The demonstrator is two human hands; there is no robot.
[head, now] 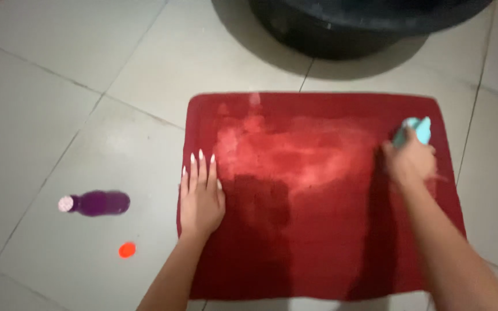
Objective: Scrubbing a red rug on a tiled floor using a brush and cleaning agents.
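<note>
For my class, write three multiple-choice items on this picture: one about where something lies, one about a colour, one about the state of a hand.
1. Where does the purple bottle lie?
A. On the red mat
B. On the tiled floor, left of the mat
C. Inside the black tub

2. What colour is the small round cap near the bottle?
A. Orange-red
B. Green
C. White

3. How is the left hand placed?
A. Clenched around the bottle
B. Raised in the air
C. Flat, fingers stretched, on the mat's left edge

Answers:
1 B, since the bottle rests on its side on the tiled floor, apart from the red mat.
2 A, as the cap shows bright orange-red against the pale tiles.
3 C, because the palm presses down on the mat, while the right hand grips a turquoise object.
</note>
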